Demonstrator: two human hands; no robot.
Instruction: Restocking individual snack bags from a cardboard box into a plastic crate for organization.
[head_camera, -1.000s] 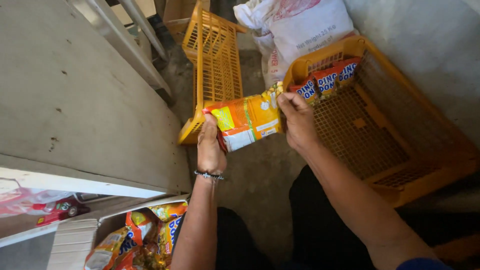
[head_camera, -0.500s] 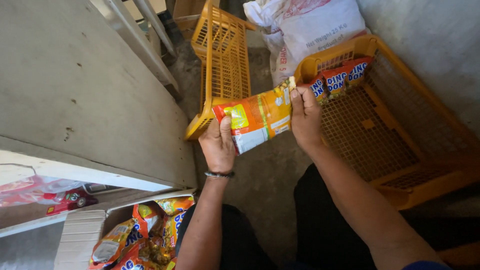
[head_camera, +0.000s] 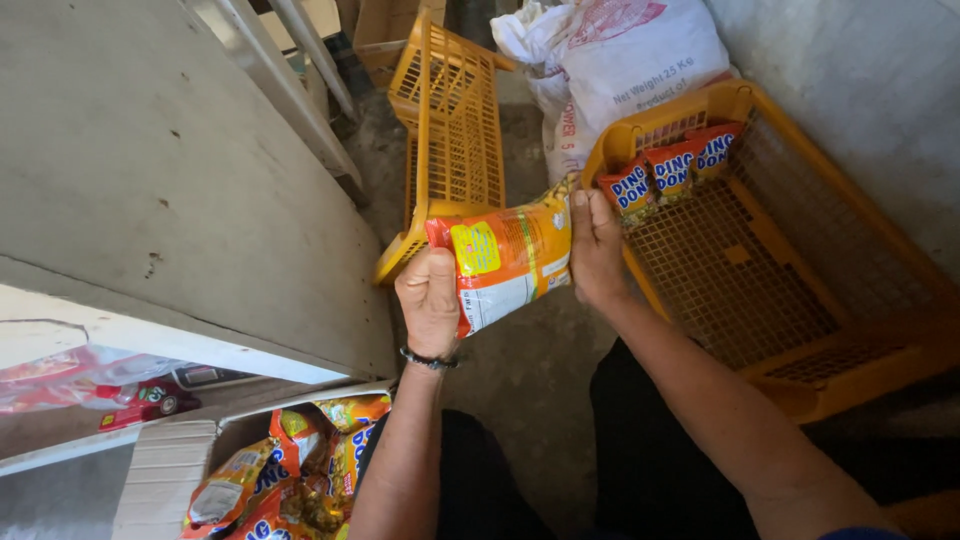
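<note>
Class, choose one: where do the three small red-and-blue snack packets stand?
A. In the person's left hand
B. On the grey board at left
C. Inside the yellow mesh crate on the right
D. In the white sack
C: the snack packets stand in a row against the far wall inside the yellow mesh crate.

Bare grey concrete floor runs under the grip. Left of it stands a scuffed pale board; far right, a rough grey wall. Daylight falls from above.

Concrete floor bears yellow crates
</note>
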